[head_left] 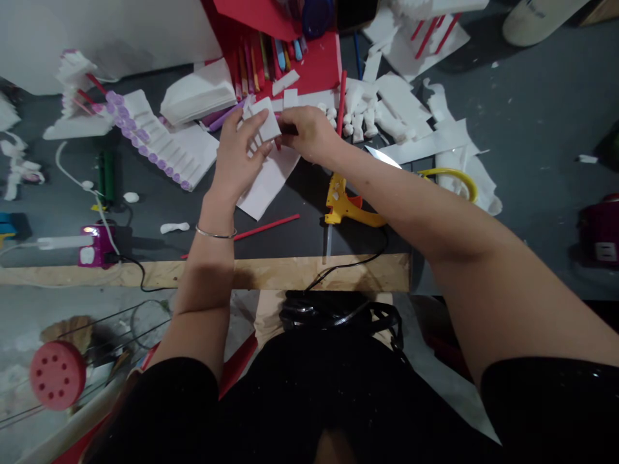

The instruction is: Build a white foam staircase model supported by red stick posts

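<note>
My left hand (240,151) is closed around a small white foam or card piece (265,121), its fingers and thumb on the piece's left side and edge. My right hand (309,132) pinches close against the right side of that piece. A short bit of red shows under its fingertips, but what the fingers grip is mostly hidden. Beneath both hands lies a white sheet (264,193). A yellow glue gun (345,203) rests on the table below my right forearm. Scissors with yellow handles (452,177) lie partly behind that forearm.
A stepped white model with purple discs (145,135) stands on the left. Coloured markers (261,61) lie on red card at the back. White scraps (401,106) cover the right. Near the front edge are a red stick (268,227) and a purple power adapter (99,245).
</note>
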The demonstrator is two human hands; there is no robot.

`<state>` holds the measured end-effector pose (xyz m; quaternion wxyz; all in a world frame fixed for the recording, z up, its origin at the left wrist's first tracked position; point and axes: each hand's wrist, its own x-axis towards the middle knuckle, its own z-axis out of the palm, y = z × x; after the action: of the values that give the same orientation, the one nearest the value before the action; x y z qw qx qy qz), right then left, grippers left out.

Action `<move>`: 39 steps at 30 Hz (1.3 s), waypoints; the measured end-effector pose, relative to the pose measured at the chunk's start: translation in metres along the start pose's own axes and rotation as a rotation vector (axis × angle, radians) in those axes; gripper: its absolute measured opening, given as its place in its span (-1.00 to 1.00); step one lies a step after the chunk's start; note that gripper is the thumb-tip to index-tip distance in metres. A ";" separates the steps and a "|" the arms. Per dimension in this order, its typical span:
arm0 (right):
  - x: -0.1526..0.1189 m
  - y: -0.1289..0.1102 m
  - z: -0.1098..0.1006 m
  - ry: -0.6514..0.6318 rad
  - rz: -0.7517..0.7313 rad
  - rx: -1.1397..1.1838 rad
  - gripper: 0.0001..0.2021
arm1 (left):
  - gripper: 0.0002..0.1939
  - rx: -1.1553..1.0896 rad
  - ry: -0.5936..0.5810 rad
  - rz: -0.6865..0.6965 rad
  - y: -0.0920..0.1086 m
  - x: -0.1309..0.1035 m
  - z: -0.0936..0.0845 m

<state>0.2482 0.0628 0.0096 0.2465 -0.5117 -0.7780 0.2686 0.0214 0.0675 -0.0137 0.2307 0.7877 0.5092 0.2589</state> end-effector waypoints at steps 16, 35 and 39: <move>0.003 -0.002 -0.001 -0.010 -0.044 -0.020 -0.71 | -0.39 0.029 0.037 0.044 0.008 -0.003 -0.001; 0.000 0.001 0.004 0.005 0.019 0.034 -0.72 | -0.20 0.005 -0.022 0.065 0.013 -0.002 -0.007; 0.002 0.003 0.006 0.011 0.023 0.031 -0.70 | -0.20 -0.024 -0.009 0.039 0.014 -0.003 -0.005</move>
<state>0.2460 0.0645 0.0035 0.2557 -0.5182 -0.7665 0.2804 0.0270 0.0604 -0.0013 0.2372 0.7957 0.4898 0.2658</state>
